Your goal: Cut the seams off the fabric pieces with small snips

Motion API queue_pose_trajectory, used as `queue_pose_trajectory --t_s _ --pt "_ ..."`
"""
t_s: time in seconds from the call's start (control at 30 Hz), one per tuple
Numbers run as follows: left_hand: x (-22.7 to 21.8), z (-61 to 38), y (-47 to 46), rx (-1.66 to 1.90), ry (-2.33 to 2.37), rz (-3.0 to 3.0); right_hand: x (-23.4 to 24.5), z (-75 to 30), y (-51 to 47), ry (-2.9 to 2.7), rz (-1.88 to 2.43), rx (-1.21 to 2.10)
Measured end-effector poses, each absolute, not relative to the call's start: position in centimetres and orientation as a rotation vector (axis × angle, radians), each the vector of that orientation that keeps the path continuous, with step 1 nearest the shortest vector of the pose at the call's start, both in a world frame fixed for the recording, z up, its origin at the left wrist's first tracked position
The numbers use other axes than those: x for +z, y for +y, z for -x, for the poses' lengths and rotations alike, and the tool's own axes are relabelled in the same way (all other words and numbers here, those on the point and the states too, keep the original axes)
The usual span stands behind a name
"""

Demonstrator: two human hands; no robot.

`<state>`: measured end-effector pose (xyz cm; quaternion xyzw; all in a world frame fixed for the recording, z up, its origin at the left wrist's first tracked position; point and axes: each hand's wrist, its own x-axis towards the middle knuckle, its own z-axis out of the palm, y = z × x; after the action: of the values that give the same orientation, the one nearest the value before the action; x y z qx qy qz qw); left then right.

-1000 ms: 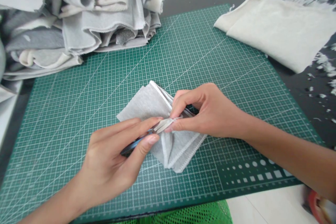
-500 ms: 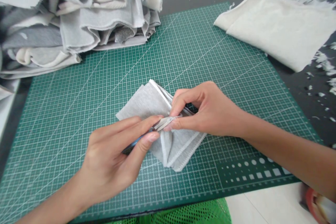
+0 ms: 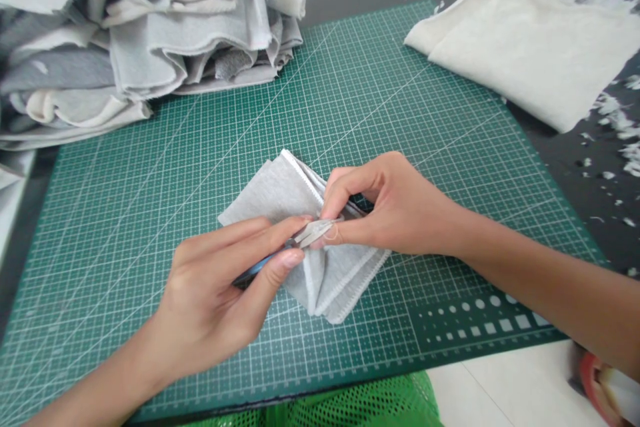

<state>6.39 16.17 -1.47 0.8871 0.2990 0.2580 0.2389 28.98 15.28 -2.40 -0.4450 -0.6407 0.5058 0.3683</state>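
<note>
Little had changed: the left hand (image 3: 210,293) still gripped small blue-handled snips (image 3: 311,235) closed around their handle, tips at the folded grey fabric (image 3: 280,190) lying mid-way on the green cutting mat (image 3: 450,113), while the right hand (image 3: 395,207) narrowly pinched the fabric's pale edge just beside them

Left hand (image 3: 215,290) on snips (image 3: 311,235), right hand (image 3: 395,207) on fleece (image 3: 265,193)

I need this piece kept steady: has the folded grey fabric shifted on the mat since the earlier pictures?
No, the folded grey fabric sits on the same spot of the green cutting mat's grid. Fabric and mat drifted together slightly up-left in view, so the camera moved.
</note>
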Motion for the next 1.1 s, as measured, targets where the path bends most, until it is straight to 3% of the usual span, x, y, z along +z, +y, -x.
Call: queue_pose_trajectory --t_s 1.1 --pt "-1.56 -6.5 15.98 0.691 0.812 -2.49 -2.41 -29.15 15.4 -1.701 1.151 1.293"
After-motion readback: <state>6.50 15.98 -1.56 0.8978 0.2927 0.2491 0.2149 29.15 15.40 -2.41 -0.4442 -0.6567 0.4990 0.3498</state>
